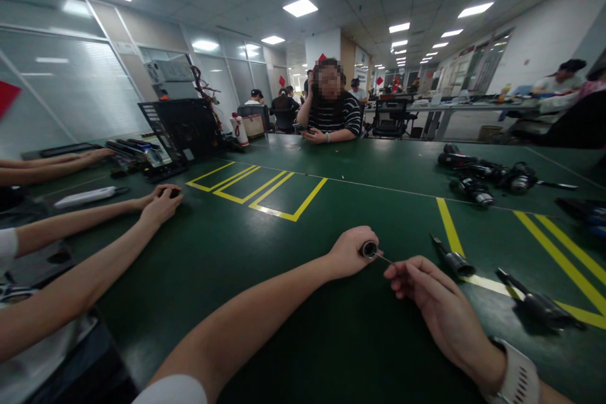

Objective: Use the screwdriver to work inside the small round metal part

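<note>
My left hand is closed around a dark cylindrical metal part, its round open end turned toward me. Most of that part is hidden inside the fist. Between the thumb and fingertips of my right hand is a thin metal rod. The rod's far end meets the mouth of the cylinder; whether it goes inside I cannot tell. To the right of my right hand lies a metal cylinder with a narrow shaft, and a similar shafted piece rests nearer the right edge.
Yellow tape lines mark the green table. Several black devices lie at the back right. Co-workers' arms reach in from the left, near a white tool and black equipment. A person sits opposite.
</note>
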`<state>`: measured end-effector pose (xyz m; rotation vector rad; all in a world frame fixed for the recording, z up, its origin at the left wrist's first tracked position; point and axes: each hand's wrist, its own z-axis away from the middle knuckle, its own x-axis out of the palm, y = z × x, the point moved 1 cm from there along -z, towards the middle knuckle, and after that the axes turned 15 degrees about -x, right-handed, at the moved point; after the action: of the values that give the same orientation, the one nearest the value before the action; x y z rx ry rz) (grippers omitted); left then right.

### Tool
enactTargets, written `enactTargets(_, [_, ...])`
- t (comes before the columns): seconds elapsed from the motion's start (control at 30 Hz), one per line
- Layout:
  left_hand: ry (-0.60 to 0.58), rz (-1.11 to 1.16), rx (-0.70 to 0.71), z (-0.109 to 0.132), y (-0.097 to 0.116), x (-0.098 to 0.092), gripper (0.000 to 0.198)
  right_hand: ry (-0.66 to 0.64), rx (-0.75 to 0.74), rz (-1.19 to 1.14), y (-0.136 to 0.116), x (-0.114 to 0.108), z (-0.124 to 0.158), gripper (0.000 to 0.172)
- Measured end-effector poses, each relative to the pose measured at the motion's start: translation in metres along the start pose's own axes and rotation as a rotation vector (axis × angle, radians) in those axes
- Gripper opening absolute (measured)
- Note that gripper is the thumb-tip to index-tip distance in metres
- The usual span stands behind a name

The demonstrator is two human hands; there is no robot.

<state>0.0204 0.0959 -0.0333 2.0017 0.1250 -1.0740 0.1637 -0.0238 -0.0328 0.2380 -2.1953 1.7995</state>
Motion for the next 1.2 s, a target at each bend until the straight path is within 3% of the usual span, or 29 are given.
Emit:
enactTargets(0.13, [-0.006,0.075,0.007,-0.0011,-0.0016,0.0011,0.02,-0.002,-0.001,-0.024,-0.0008,0.0009,-0.0003,0.019])
enactTargets(0.27, [-0.008,-0.008,-0.036,-0.0006,-0.0023,0.0018,0.017,0.032,-0.038,0.052,-0.0008,0.0009,0.0012,0.02])
enactTargets(0.47, [-0.02,-0.13,-0.037,0.0013,-0.0004,0.0017,0.015,-0.016,-0.056,0.187,0.0025,0.0005,0.0045,0.022])
enactTargets(0.83, [-0.067,0.056,-0.036,-0.0021,-0.0016,0.0013,0.019,0.006,0.0,-0.038,0.0013,0.0007,-0.001,0.02])
enactTargets(1.0, [-0.026,-0.082,-0.066,-0.0012,-0.0021,0.0019,0.015,0.038,-0.04,0.068,0.002,-0.0006,0.0015,0.022])
enactTargets(1.2, [-0.041,-0.202,-0.003,0.0015,-0.0006,0.0036,0.011,-0.005,-0.026,0.131,0.0034,-0.0009,0.0008,0.021])
